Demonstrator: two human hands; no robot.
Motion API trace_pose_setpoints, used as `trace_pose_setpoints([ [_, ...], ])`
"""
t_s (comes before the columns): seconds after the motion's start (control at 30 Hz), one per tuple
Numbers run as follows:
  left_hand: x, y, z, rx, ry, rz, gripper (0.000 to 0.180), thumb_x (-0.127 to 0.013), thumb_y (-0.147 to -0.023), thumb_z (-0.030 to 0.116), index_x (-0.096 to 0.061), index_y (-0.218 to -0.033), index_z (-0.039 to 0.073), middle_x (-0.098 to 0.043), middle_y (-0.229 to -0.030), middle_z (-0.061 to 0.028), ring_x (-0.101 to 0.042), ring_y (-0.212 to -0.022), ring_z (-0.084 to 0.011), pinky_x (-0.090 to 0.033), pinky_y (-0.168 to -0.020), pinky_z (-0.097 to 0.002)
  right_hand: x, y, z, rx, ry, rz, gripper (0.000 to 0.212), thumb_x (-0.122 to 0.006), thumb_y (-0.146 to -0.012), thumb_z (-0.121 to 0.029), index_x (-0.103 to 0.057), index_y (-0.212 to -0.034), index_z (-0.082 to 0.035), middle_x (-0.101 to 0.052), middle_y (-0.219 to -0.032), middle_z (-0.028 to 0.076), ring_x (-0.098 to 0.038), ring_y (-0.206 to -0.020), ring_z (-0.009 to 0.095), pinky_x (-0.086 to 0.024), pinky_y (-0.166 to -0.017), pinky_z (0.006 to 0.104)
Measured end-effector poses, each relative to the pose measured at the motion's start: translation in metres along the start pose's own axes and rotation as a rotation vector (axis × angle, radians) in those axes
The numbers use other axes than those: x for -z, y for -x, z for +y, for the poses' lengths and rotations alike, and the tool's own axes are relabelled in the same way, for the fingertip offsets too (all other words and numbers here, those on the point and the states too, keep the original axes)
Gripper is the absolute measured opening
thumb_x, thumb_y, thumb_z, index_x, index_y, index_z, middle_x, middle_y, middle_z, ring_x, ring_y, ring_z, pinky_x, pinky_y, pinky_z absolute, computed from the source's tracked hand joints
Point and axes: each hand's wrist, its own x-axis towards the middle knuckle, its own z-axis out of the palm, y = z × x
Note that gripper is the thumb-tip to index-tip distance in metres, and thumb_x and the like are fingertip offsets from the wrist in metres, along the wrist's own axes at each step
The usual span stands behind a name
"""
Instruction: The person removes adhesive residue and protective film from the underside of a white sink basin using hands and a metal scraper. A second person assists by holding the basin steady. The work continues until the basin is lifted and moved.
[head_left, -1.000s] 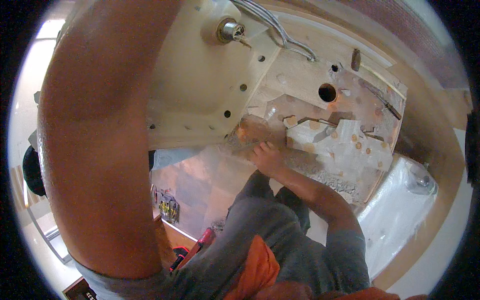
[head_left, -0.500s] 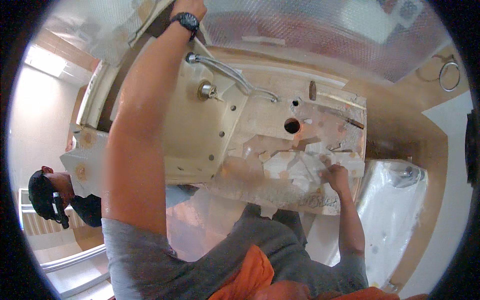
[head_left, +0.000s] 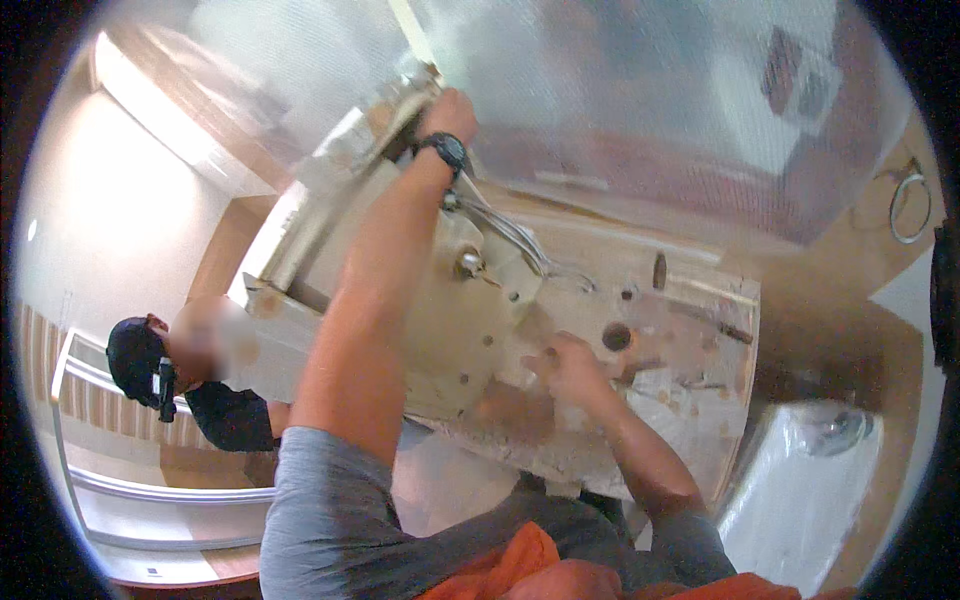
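Observation:
A large beige hollow unit, perhaps a sink top (head_left: 425,320), is tilted up from the counter at the left. Its inner face bears a round metal fitting (head_left: 469,262), several small dark holes and a braided metal hose (head_left: 505,228). My left hand (head_left: 450,115), with a black watch on the wrist, is closed around the unit's far upper edge. Its fingertips are partly hidden. My right hand (head_left: 575,372) is over the counter beside the unit's right edge, fingers apart and slightly blurred, with nothing visible in them. Beneath it lies the rough counter base (head_left: 690,310), with a round hole (head_left: 616,337).
Torn white pieces (head_left: 665,410) lie on the base's right part. A plastic-wrapped white tub (head_left: 800,490) stands at the right. Clear sheeting (head_left: 600,90) hangs at the back, near a metal ring (head_left: 910,208). A person in a black cap (head_left: 138,355) stands left, by the unit.
My right hand has left the white pieces and moved left to near the unit's edge. My left hand stays on the far edge. The whole view has shifted and turned.

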Motion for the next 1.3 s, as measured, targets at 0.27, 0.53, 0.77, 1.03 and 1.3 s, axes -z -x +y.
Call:
trace_pose_setpoints([
  [0.27,0.02,-0.009,-0.001,-0.039,-0.006,-0.111,0.022,-0.06,-0.098,0.021,-0.08,-0.105,0.018,-0.076,-0.104,-0.0016,-0.067,-0.104,-0.0236,-0.042,-0.095,-0.0409,0.004,-0.128,-0.105,0.429,0.464,0.293,0.066,-0.082,-0.083,-0.039,-0.059,-0.13,0.001,-0.069,-0.11,0.021,-0.069,-0.096,0.042,-0.056,-0.084,0.0497],
  [0.53,0.051,-0.013,0.0,-0.18,0.129,-0.237,0.026,-0.058,-0.102,0.02,-0.077,-0.118,0.017,-0.077,-0.116,-0.0043,-0.07,-0.107,-0.0255,-0.044,-0.097,-0.0475,-0.063,-0.229,-0.074,0.082,0.56,-0.098,0.071,-0.082,-0.08,-0.05,-0.062,-0.122,0.004,-0.069,-0.118,0.026,-0.07,-0.107,0.04,-0.058,-0.09,0.0481],
  [0.77,0.041,-0.005,-0.002,-0.097,0.175,-0.208,0.029,-0.055,-0.103,0.023,-0.075,-0.122,0.014,-0.075,-0.121,-0.0058,-0.067,-0.115,-0.0271,-0.04,-0.101,-0.0481,-0.04,-0.195,-0.124,0.059,0.419,-0.102,0.054,-0.064,-0.094,-0.044,-0.064,-0.131,-0.005,-0.073,-0.113,0.026,-0.072,-0.102,0.044,-0.058,-0.088,0.0521],
  [1.03,0.122,0.066,-0.026,0.082,0.576,0.121,0.02,-0.063,-0.09,0.018,-0.08,-0.095,0.012,-0.077,-0.102,-0.0106,-0.073,-0.101,-0.03,-0.054,-0.09,-0.0483,-0.063,-0.223,-0.068,0.319,0.379,-0.015,0.074,-0.079,-0.083,-0.045,-0.055,-0.141,-0.006,-0.071,-0.116,0.026,-0.07,-0.106,0.044,-0.056,-0.091,0.0538],
  [1.3,0.244,0.309,-0.158,0.523,0.832,0.024,0.054,-0.078,-0.084,0.033,-0.067,-0.13,0.006,-0.068,-0.123,-0.0187,-0.063,-0.117,-0.0327,-0.047,-0.107,-0.0482,-0.02,-0.197,-0.111,0.13,0.461,-0.147,0.069,-0.086,-0.076,-0.051,-0.064,-0.113,0.003,-0.072,-0.107,0.027,-0.071,-0.103,0.043,-0.057,-0.091,0.0497],
])
